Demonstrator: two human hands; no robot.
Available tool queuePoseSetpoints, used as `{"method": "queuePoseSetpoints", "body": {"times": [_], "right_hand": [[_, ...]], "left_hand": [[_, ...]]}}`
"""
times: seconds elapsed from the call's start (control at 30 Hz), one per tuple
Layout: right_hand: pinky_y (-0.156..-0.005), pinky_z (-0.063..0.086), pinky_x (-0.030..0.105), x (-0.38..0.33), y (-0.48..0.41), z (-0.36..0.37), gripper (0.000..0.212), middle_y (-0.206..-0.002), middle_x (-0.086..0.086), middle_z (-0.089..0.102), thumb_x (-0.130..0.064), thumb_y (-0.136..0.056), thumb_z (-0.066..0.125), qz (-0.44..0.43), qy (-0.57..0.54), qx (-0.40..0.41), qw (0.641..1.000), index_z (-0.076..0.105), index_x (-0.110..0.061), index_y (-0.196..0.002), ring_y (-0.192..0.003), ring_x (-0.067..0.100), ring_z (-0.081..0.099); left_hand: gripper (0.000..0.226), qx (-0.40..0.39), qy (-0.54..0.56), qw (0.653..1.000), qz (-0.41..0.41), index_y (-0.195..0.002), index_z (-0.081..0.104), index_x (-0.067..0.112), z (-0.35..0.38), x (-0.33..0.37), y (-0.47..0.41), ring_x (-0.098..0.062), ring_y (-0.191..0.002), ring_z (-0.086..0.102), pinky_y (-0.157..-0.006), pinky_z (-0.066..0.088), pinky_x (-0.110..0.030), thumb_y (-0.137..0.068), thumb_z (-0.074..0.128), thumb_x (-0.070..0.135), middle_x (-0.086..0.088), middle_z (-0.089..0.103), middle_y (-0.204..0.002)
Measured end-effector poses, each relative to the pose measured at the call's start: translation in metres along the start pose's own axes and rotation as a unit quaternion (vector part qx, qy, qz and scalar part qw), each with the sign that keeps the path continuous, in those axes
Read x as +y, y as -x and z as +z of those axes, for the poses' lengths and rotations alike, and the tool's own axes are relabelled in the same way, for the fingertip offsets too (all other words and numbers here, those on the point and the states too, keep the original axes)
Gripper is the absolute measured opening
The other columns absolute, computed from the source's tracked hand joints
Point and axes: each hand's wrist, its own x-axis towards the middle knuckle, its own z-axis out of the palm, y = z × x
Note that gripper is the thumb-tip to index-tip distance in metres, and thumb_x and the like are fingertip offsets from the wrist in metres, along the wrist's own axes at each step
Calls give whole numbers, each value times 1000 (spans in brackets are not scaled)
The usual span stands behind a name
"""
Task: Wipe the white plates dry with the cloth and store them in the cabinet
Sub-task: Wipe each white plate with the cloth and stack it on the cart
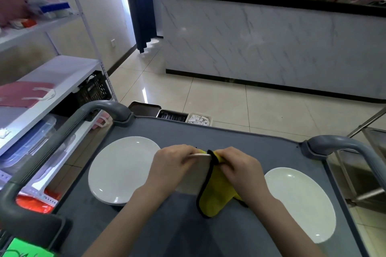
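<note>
1. On my feed the left hand (173, 165) curls over the top rim of a white plate (198, 175) stood on its edge. The fingers wrap that rim in a firm grip, above the middle of the grey cart top (229, 137).
2. The right hand (240, 167) pinches a yellow cloth (217, 196) against the plate's right side, fingers bent round the fabric.
3. The cloth looks soft and napped and is trimmed with a black edging. It hangs in a rounded fold towards 5 o'clock of the plate.
4. The held plate is round and smooth, and its shadowed face is turned towards me. I cannot tell whether its lower edge touches the cart.
5. At 9 o'clock a second plate (121, 169) lies flat, glossy, with small highlights. A rim showing beneath it suggests another plate under it, but I cannot tell how many.
6. At 4 o'clock a third plate (300, 202) lies flat by itself, near the cart's right edge and well apart from the cloth.
7. The cart top is matte, finely textured plastic with a raised lip. Rounded grey handles (108, 108) rise at 10 and 2 o'clock.
8. Further off, at 1 o'clock, a counter (271, 44) has a white marble-veined front and a glossy black top. A dark blue curtain (142, 6) hangs at 11 o'clock, and white metal shelving (62, 73) stands at 10 o'clock over shiny beige floor tiles.
</note>
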Motion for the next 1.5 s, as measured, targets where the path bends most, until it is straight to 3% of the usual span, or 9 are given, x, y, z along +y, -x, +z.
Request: {"method": "queuePoseSetpoints", "body": {"times": [0.13, 0.37, 0.53, 0.63, 0.8, 0.9, 1.07, 1.17, 1.5], "right_hand": [[-70, 52, 35, -3, 1, 8, 30, -92, -6, 70, 0, -78, 62, 12, -39, 17, 999, 73, -18, -101, -85, 18, 66], [-74, 46, 18, 18, 6, -3, 34, -89, -18, 69, 3, -80, 69, 86, -162, 42, 982, 72, -26, -98, -86, 1, 62], [-69, 49, 26, 6, -1, 1, 32, -89, -11, 69, -1, -76, 67, 18, -46, 6, 999, 72, -22, -99, -83, 11, 64], [-63, 53, 33, -6, -3, 10, 33, -90, -8, 70, -3, -75, 59, -13, 7, 4, 1000, 73, -20, -99, -83, 18, 66], [-73, 46, 17, 4, 2, 5, 36, -90, -13, 69, 6, -77, 65, 41, -103, 52, 992, 73, -20, -101, -84, 0, 61], [-73, 43, 13, 12, 2, -3, 36, -88, -15, 68, 8, -78, 67, 70, -136, 44, 987, 73, -21, -99, -84, -2, 59], [-68, 51, 30, 4, -4, -4, 31, -88, -10, 69, 1, -77, 69, 20, -54, 20, 998, 72, -20, -99, -82, 11, 64], [-58, 51, 29, -8, -4, 4, 30, -86, -8, 69, -4, -75, 63, -21, 19, 23, 999, 73, -21, -97, -79, 17, 66], [-72, 43, 14, 15, 4, -6, 36, -88, -17, 66, 8, -76, 68, 65, -114, 52, 990, 72, -20, -98, -83, 0, 58]], "left_hand": [[5, -5, 17, 999, -40, -89, 75, 28, 4, 0, -3, -17, -80, 66, -72, 49, -35, -84, 75, 29, 7, 73, -83], [17, 12, 144, 977, -156, -80, 72, 31, -11, -37, 14, -7, -75, 62, -64, 45, -13, -84, 75, 14, 18, 70, -76], [5, 32, 73, 995, -60, -83, 75, 23, -6, -19, 7, -2, -72, 62, -67, 47, -22, -83, 73, 19, 18, 71, -78], [11, 8, -3, 1000, 11, -85, 77, 22, 1, 0, 1, -17, -76, 67, -66, 51, -33, -83, 69, 29, 8, 73, -79], [11, 7, 60, 997, -56, -86, 73, 24, -8, -20, -1, -3, -75, 61, -70, 45, -17, -81, 78, 16, 17, 69, -79], [14, 6, 116, 985, -130, -80, 72, 26, -14, -34, 9, -8, -73, 61, -68, 49, -25, -81, 77, 13, 17, 69, -74], [10, 36, 85, 994, -66, -81, 76, 20, -7, -17, 1, -2, -73, 61, -68, 45, -18, -78, 79, 11, 17, 70, -75], [6, 2, 37, 999, 7, -84, 76, 20, -1, 0, -5, -13, -78, 67, -70, 51, -33, -80, 76, 15, 9, 73, -81], [23, 9, 114, 986, -123, -79, 71, 33, -13, -35, 10, -4, -75, 61, -64, 45, -13, -82, 75, 11, 23, 68, -77]]}}
